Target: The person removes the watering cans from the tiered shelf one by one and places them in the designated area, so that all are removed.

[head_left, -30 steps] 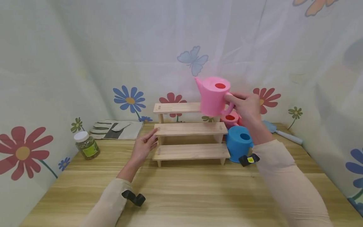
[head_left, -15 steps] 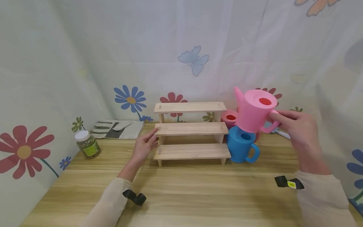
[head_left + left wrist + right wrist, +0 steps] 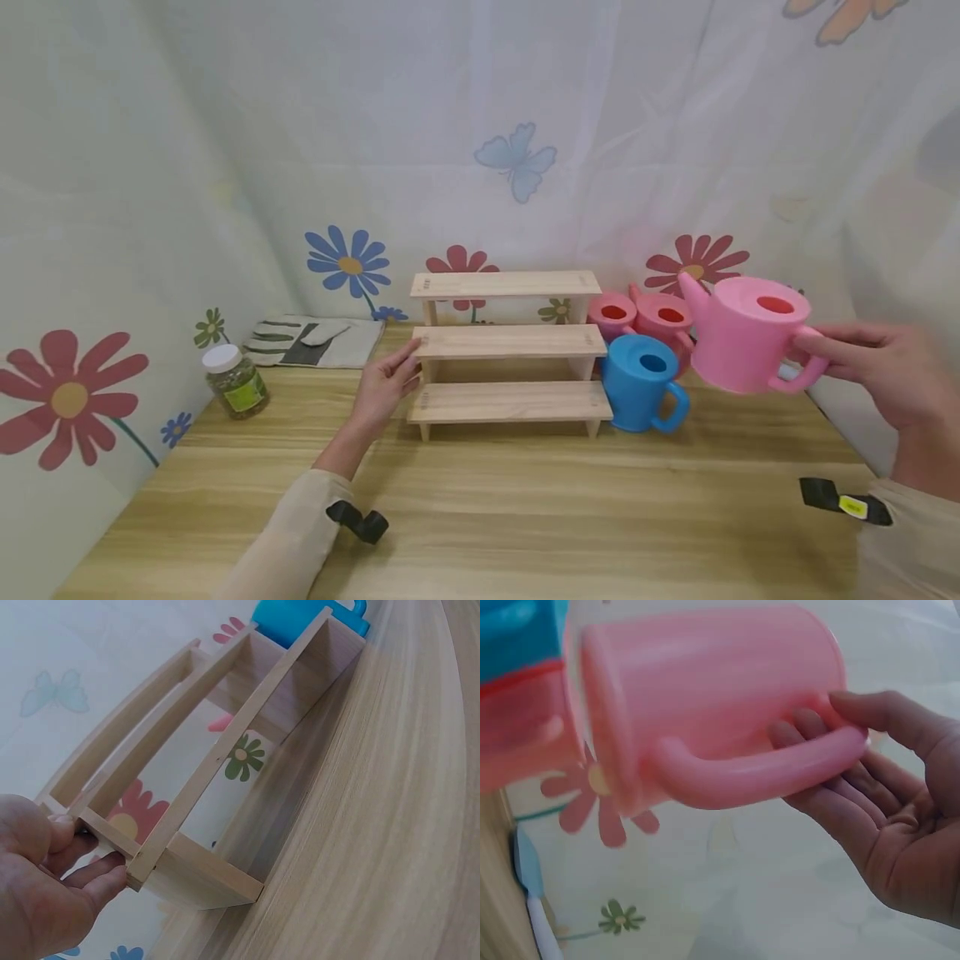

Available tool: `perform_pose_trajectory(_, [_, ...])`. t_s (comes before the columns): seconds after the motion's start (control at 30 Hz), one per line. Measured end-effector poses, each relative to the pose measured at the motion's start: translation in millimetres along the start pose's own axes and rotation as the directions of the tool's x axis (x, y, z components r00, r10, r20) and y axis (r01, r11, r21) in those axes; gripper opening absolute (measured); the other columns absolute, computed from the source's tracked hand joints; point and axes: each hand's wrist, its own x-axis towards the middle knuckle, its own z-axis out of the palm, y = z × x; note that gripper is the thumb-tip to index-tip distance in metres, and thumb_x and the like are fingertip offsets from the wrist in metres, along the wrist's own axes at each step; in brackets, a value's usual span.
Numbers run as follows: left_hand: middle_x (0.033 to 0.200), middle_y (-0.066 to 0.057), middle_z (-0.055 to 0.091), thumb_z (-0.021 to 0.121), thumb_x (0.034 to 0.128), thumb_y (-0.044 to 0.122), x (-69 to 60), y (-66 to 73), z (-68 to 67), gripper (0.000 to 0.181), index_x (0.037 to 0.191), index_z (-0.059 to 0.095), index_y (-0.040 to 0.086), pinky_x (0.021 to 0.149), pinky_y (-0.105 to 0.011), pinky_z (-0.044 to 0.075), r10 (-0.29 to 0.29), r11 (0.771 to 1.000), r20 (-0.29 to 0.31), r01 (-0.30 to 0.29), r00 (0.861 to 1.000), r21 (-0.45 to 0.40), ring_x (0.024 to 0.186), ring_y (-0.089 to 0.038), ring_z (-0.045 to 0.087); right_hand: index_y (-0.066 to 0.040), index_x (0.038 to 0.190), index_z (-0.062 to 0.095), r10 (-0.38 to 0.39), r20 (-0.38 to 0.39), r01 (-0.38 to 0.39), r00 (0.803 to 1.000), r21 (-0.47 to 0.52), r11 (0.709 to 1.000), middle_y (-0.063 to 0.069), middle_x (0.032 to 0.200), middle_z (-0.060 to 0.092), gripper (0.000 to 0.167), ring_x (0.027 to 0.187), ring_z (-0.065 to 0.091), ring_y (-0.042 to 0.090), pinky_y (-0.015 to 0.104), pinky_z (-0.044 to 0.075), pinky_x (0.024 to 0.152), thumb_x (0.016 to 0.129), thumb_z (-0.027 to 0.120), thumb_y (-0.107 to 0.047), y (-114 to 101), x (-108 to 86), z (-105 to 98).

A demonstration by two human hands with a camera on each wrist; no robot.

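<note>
My right hand (image 3: 892, 367) grips a light pink watering can (image 3: 742, 333) by its handle, up in the air at the right. In the right wrist view, the fingers go through the handle (image 3: 765, 776) and the thumb lies on its upper end. My left hand (image 3: 386, 387) pinches the left end of the middle board of a three-step wooden plant stand (image 3: 510, 340). The left wrist view has the thumb and fingers (image 3: 97, 881) around that board's end. Beside the stand's right end sits a blue watering can (image 3: 633, 383), with two darker pink watering cans (image 3: 663, 317) behind it.
At the back left a pair of work gloves (image 3: 315, 340) lies flat. A jar with a white lid (image 3: 236, 383) stands left of them. A blue-headed hand trowel (image 3: 529, 862) lies at the right. A flower-print curtain (image 3: 517, 100) hangs behind the wooden table (image 3: 525, 517).
The light pink watering can has moved right and down in my right hand, from above the stand to right of the blue can. My left hand stays on the stand.
</note>
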Motion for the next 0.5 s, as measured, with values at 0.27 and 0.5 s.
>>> perform_pose_trajectory(0.27, [0.157,-0.015,0.035,0.047,0.107,0.009,0.3,1.7,0.0,0.043,0.15,0.045,0.008,0.105,-0.04,0.045,0.007,1.0,-0.011,-0.006,1.0,0.012,0.136,-0.033,0.044,-0.004,0.094,0.08,0.067,0.121,-0.038,0.99,-0.229,0.973,-0.002,0.081,0.075,0.015,0.074,0.069,0.007,0.021,0.059,0.063,0.094,0.074,-0.018,23,5.3,-17])
perform_pose_trajectory(0.5, [0.157,-0.012,0.035,0.047,0.1067,0.009,0.2,1.4,1.8,0.043,0.15,0.045,0.008,0.104,-0.038,0.046,-0.009,1.0,-0.003,0.009,1.0,0.009,0.136,-0.033,0.044,0.016,0.117,0.065,0.155,0.208,-0.069,0.966,-0.369,0.927,0.01,0.092,0.076,0.053,0.079,0.068,0.005,0.026,0.06,0.068,0.095,0.072,-0.031,37,13.8,-12])
